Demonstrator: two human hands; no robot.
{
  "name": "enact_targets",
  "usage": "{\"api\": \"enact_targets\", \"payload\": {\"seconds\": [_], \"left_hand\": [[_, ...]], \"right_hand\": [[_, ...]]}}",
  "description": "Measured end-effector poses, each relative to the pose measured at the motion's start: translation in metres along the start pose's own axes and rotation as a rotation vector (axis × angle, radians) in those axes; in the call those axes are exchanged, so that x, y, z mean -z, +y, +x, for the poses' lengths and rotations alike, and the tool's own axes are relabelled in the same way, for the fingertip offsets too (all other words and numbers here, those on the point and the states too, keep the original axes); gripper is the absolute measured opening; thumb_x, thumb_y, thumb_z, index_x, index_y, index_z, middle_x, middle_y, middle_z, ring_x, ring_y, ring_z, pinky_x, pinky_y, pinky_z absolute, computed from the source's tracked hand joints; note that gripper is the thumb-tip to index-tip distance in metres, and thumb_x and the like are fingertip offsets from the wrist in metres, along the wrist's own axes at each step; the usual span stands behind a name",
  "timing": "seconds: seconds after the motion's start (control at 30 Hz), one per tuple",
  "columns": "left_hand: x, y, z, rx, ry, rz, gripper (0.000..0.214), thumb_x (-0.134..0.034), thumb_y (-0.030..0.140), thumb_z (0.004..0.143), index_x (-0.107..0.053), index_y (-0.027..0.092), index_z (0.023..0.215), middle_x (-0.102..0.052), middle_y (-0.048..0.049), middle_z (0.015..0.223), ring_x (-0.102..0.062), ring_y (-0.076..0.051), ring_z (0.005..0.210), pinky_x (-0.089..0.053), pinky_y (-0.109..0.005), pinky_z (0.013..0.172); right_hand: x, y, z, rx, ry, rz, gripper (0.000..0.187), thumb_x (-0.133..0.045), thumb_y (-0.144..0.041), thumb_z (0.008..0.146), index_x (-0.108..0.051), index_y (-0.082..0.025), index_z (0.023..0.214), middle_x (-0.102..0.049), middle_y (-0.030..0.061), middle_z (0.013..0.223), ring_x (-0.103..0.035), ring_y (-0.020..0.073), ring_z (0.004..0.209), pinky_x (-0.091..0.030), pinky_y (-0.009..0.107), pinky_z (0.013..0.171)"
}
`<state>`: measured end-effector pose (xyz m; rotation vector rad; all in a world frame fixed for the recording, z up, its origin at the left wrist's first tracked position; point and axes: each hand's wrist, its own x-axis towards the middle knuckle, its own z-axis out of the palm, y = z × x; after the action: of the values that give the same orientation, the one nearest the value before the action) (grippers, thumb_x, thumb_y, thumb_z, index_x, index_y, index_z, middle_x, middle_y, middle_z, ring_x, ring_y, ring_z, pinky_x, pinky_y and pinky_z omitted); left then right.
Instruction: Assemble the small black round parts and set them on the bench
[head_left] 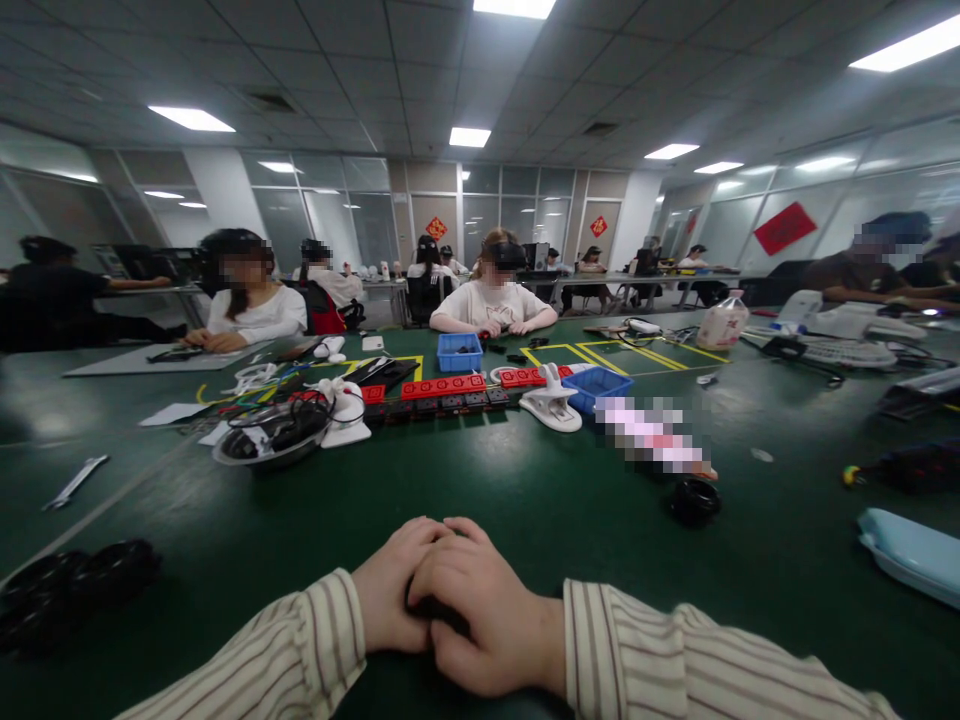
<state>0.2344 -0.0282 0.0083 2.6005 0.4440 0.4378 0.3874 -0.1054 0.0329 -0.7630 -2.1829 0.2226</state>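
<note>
Near the front of the green table (525,480), my left hand (390,590) and my right hand (484,605) are pressed together. The fingers of the right hand lie over those of the left. Both hands are closed. A dark patch (444,608) shows in the gap between them; whether it is a black object or shadow I cannot make out. Beyond the hands stands a row of red and black socket strips (450,390), with a white clip-on base (553,400) at its right end.
A metal bowl (225,455) of black parts stands at the left, near a wrench (75,483). Black rings (116,572) lie front left, another black ring (696,500) right of centre. Blue bins (460,353), a light-blue case (911,555) and a co-worker (491,295) are around the table.
</note>
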Motion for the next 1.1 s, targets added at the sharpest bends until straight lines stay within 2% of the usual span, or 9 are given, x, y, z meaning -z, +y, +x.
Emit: {"api": "enact_targets", "payload": {"seconds": [0.07,0.2,0.4,0.5,0.63,0.77,0.93,1.03,1.1], "left_hand": [[-0.001,0.001,0.000,0.009,0.030,-0.021,0.064,-0.071,0.034,0.053,-0.051,0.021,0.112,-0.052,-0.0063,0.114,-0.046,-0.028,0.109,-0.028,-0.045,0.104],[-0.003,0.003,0.002,0.118,0.120,-0.015,0.048,-0.067,0.036,0.059,-0.053,0.020,0.102,-0.056,-0.0064,0.104,-0.051,-0.026,0.098,-0.040,-0.042,0.093],[-0.005,-0.002,0.005,0.314,0.234,0.174,0.036,-0.063,0.025,0.057,-0.059,0.017,0.092,-0.059,-0.0078,0.095,-0.053,-0.028,0.097,-0.025,-0.053,0.101],[-0.005,-0.005,0.004,0.295,0.257,0.158,0.035,-0.063,0.023,0.057,-0.061,0.016,0.091,-0.060,-0.0078,0.095,-0.053,-0.027,0.096,-0.032,-0.049,0.098],[-0.006,-0.011,0.004,0.184,0.237,0.077,0.038,-0.064,0.023,0.055,-0.061,0.015,0.092,-0.061,-0.0073,0.097,-0.054,-0.026,0.096,-0.041,-0.040,0.091],[-0.006,-0.011,0.003,0.184,0.217,0.116,0.046,-0.065,0.024,0.054,-0.058,0.015,0.099,-0.061,-0.0074,0.101,-0.054,-0.026,0.098,-0.040,-0.041,0.092],[-0.005,0.003,0.001,0.254,0.268,0.222,0.054,-0.069,0.040,0.054,-0.053,0.015,0.099,-0.059,-0.0082,0.098,-0.054,-0.027,0.094,-0.037,-0.047,0.092],[-0.006,0.010,-0.001,0.301,0.302,0.299,0.049,-0.069,0.045,0.053,-0.052,0.018,0.090,-0.058,-0.0053,0.092,-0.054,-0.028,0.093,-0.030,-0.053,0.097],[-0.007,0.012,-0.002,0.312,0.311,0.328,0.042,-0.067,0.044,0.056,-0.052,0.018,0.085,-0.057,-0.0043,0.088,-0.055,-0.028,0.091,-0.029,-0.053,0.099]], "right_hand": [[0.000,0.001,0.001,-0.061,-0.015,-0.029,0.022,-0.048,-0.030,0.071,-0.051,-0.018,0.089,-0.057,0.0035,0.088,-0.049,0.0174,0.087,-0.031,0.036,0.091],[-0.004,0.005,0.003,-0.248,-0.001,-0.159,0.026,-0.054,-0.039,0.075,-0.050,-0.016,0.087,-0.052,0.0059,0.091,-0.044,0.0187,0.085,-0.035,0.035,0.080],[-0.010,0.012,0.004,-0.438,0.059,-0.302,0.031,-0.061,-0.036,0.073,-0.050,-0.016,0.094,-0.048,0.0051,0.093,-0.041,0.0195,0.087,-0.034,0.035,0.079],[-0.010,0.012,0.004,-0.419,0.081,-0.291,0.028,-0.061,-0.029,0.072,-0.052,-0.016,0.095,-0.050,0.0052,0.094,-0.042,0.0194,0.089,-0.034,0.035,0.081],[-0.007,0.007,0.003,-0.304,0.087,-0.222,0.025,-0.054,-0.015,0.066,-0.054,-0.016,0.091,-0.054,0.0051,0.094,-0.045,0.0190,0.091,-0.034,0.035,0.084],[-0.005,0.003,0.002,-0.222,0.096,-0.172,0.030,-0.050,-0.013,0.063,-0.053,-0.017,0.093,-0.056,0.0045,0.094,-0.047,0.0192,0.091,-0.033,0.036,0.088],[-0.008,0.006,-0.001,-0.377,0.208,-0.231,0.034,-0.057,-0.027,0.073,-0.049,-0.015,0.103,-0.053,0.0075,0.102,-0.046,0.0213,0.097,-0.034,0.038,0.088],[-0.012,0.009,-0.002,-0.480,0.219,-0.284,0.032,-0.059,-0.033,0.074,-0.050,-0.015,0.099,-0.053,0.0074,0.097,-0.047,0.0218,0.093,-0.036,0.039,0.083],[-0.013,0.010,-0.001,-0.504,0.197,-0.305,0.028,-0.061,-0.033,0.073,-0.051,-0.016,0.093,-0.053,0.0058,0.092,-0.047,0.0210,0.089,-0.037,0.037,0.080]]}}
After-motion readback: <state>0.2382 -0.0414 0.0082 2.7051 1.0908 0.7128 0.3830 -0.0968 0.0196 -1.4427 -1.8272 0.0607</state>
